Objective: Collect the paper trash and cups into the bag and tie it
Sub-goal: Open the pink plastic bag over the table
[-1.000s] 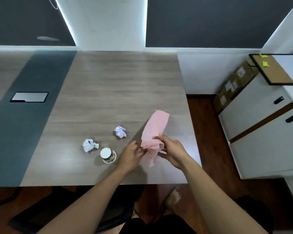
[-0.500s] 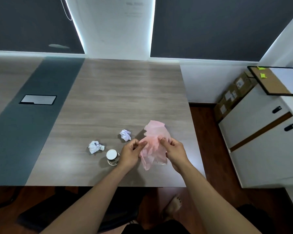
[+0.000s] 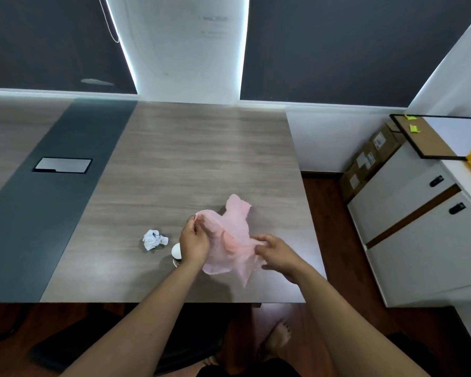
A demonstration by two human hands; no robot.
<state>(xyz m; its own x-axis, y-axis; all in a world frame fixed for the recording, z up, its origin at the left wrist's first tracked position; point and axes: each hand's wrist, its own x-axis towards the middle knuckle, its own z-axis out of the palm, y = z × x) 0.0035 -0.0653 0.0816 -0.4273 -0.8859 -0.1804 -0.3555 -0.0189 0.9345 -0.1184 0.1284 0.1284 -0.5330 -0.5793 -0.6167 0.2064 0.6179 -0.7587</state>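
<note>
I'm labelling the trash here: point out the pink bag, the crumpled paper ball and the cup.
pink plastic bag [image 3: 234, 232], head view, its crinkled middle.
crumpled paper ball [image 3: 154, 239], head view, the wad's centre.
cup [image 3: 175, 251], head view, its white top.

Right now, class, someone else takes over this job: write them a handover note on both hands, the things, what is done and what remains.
Left hand pinches the pink bag by its rim.
Right hand grips its opposite side; the bag hangs crumpled between them over the table.
The crumpled paper and the cup sit on the table beside the left hand, the cup partly hidden behind it.
Done: bag in hand.
Left: open it, put in paper and cup, tie it.
</note>
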